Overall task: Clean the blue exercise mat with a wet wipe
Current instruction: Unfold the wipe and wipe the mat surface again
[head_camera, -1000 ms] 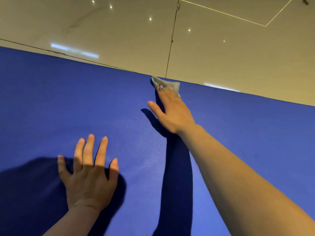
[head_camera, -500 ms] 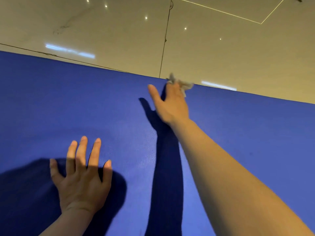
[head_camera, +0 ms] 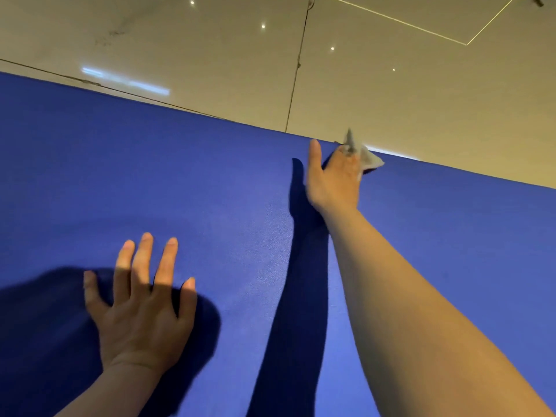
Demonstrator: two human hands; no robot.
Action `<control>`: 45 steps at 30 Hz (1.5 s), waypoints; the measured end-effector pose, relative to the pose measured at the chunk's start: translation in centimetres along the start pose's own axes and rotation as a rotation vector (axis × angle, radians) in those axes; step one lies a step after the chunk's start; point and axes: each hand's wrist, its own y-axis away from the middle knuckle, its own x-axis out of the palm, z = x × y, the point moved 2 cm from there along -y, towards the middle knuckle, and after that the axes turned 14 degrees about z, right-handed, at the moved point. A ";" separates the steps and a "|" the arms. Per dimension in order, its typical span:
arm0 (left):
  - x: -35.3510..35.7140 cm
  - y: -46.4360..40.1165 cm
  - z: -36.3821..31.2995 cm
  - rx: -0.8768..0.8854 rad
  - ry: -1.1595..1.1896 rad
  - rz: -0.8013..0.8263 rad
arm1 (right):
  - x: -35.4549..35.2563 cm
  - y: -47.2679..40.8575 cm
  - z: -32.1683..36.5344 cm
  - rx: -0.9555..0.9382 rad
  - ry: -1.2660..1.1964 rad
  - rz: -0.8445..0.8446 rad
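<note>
The blue exercise mat (head_camera: 210, 182) fills most of the view and lies flat on a glossy tiled floor. My right hand (head_camera: 334, 179) reaches to the mat's far edge, fingers curled on a crumpled white wet wipe (head_camera: 365, 156) that sticks out past the fingertips over the edge. The thumb is spread to the left. My left hand (head_camera: 141, 305) rests flat on the near left of the mat, fingers apart, holding nothing. Both arms cast dark shadows on the mat.
Beige polished floor tiles (head_camera: 391, 94) lie beyond the mat's far edge, with dark grout lines and light reflections. Nothing else stands on the floor in view.
My right hand has slid the wipe rightward along the mat's far edge, and the wipe now pokes over the edge. My left hand stayed pressed in place.
</note>
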 end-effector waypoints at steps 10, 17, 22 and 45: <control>0.2 -0.1 0.2 0.034 -0.037 -0.074 | 6.3 4.9 6.9 -0.461 0.291 0.176; 0.1 0.0 0.1 0.046 -0.046 -0.089 | 0.5 3.6 -2.7 0.029 0.145 -0.026; 0.0 -0.1 0.1 0.013 -0.031 -0.034 | 4.9 6.0 2.2 -0.404 0.067 0.027; 0.1 -0.3 0.3 0.017 0.050 0.052 | 9.9 15.6 2.5 -0.441 0.270 0.171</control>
